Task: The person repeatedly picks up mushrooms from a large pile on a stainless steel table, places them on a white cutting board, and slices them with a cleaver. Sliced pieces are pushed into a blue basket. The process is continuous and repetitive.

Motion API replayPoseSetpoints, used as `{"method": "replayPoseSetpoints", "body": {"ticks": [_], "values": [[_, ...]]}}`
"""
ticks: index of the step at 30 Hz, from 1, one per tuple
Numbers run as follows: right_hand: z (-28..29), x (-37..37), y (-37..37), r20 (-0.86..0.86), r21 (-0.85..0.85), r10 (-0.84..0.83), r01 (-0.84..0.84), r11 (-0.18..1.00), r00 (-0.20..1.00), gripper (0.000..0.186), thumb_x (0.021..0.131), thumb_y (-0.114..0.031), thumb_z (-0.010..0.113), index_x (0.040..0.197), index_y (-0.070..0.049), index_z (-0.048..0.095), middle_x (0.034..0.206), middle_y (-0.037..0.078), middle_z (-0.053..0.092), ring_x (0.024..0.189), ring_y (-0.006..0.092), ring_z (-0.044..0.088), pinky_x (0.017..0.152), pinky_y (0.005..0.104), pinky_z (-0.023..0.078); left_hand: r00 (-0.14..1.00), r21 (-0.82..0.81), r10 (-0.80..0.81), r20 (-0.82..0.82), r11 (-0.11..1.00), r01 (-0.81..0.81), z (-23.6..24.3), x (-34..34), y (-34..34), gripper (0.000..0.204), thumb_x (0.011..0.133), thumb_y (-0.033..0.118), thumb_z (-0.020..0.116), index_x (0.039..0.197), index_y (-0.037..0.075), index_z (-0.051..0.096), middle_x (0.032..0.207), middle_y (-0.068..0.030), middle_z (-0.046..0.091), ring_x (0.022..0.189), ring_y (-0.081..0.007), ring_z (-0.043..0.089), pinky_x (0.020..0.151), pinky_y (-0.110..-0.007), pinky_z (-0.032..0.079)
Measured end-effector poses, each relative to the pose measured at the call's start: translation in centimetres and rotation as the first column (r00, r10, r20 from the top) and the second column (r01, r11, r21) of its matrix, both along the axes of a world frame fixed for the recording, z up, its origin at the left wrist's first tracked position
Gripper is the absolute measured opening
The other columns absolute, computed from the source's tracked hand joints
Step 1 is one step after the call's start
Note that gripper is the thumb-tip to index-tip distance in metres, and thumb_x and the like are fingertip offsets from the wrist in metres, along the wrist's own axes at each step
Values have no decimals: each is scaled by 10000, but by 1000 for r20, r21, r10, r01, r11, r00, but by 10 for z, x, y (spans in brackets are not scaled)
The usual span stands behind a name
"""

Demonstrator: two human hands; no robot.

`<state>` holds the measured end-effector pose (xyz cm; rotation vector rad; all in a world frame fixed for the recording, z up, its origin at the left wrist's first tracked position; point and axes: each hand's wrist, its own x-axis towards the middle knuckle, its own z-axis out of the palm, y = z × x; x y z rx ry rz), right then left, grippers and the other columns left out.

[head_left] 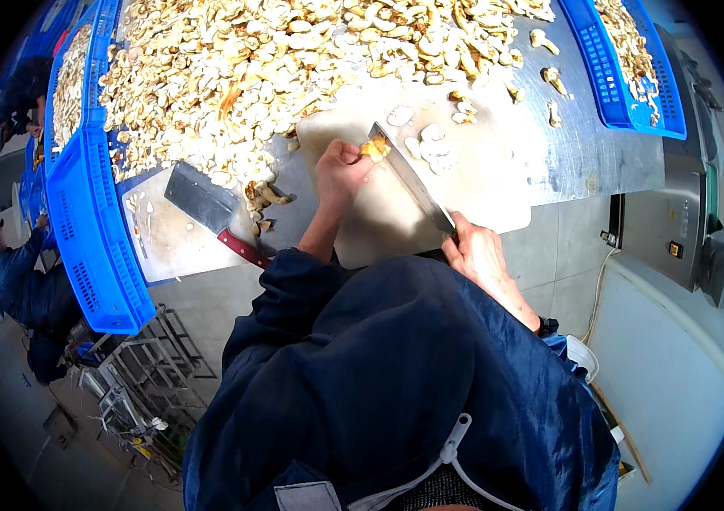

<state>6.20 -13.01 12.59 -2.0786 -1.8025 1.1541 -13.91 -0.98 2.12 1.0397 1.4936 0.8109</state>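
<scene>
My left hand [342, 175] is closed on a yellowish mushroom piece [375, 149] over a white cutting board [485, 170]. My right hand [477, 255] grips the handle of a long knife [413, 186], whose blade angles up to the left, beside the piece. Pale slices [434, 149] lie right of the blade. A large heap of cut mushrooms [311, 43] covers the steel table beyond. At left, a cleaver [200, 196] with a red handle rests on a second board [153, 243], near some loose pieces.
Blue crates [94, 221] line the table's left, and another crate [668, 111] with mushrooms stands at upper right. A co-worker in dark clothes [21, 281] is at far left. Below are metal racks [170, 349]; a steel machine [668, 230] stands at right.
</scene>
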Motion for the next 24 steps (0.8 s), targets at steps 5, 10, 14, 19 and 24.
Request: {"method": "replayPoseSetpoints", "body": {"ticks": [5, 10, 14, 19, 24], "values": [[-21, -9, 10, 18, 11, 59, -60, 998, 998, 226, 830, -131, 531, 1005, 12, 528, 699, 258, 616, 678, 435, 619, 685, 500, 493, 1000, -3, -2, 23, 1000, 2, -2, 1, 0, 196, 765, 56, 702, 847, -5, 535, 695, -73, 630, 558, -91, 566, 475, -240, 465], [-14, -17, 19, 3, 61, -3, 3, 998, 1000, 200, 846, -136, 539, 988, 3, 517, 671, 227, 612, 673, 438, 610, 661, 490, 492, 1000, -40, -18, -10, 999, 17, 5, 2, 1, 213, 768, 58, 708, 839, -14, 521, 688, -88, 628, 550, -98, 568, 473, -246, 470], [-7, -17, 16, 42, -11, 44, -44, 999, 998, 245, 846, -155, 542, 1033, 3, 522, 687, 252, 616, 689, 440, 620, 661, 494, 498, 999, -27, 26, -30, 999, -27, -4, 3, 1, 234, 760, 64, 723, 843, -11, 517, 678, -77, 622, 555, -97, 570, 462, -256, 482], [-12, -17, 18, 38, 14, 42, -43, 999, 998, 259, 827, -138, 553, 1027, 23, 527, 654, 256, 603, 669, 444, 616, 657, 496, 496, 1000, -6, 15, -14, 1000, -15, 0, 5, -1, 244, 753, 44, 732, 847, 11, 509, 668, -39, 601, 558, -75, 548, 452, -252, 477], [-23, -25, 28, 17, 64, 63, -64, 996, 998, 298, 810, -128, 565, 1057, 34, 536, 686, 250, 615, 679, 431, 626, 682, 494, 502, 997, 62, 14, 69, 998, -18, -5, 3, 0, 188, 752, 23, 697, 843, -4, 535, 632, -43, 581, 462, -99, 537, 427, -240, 447]]}}
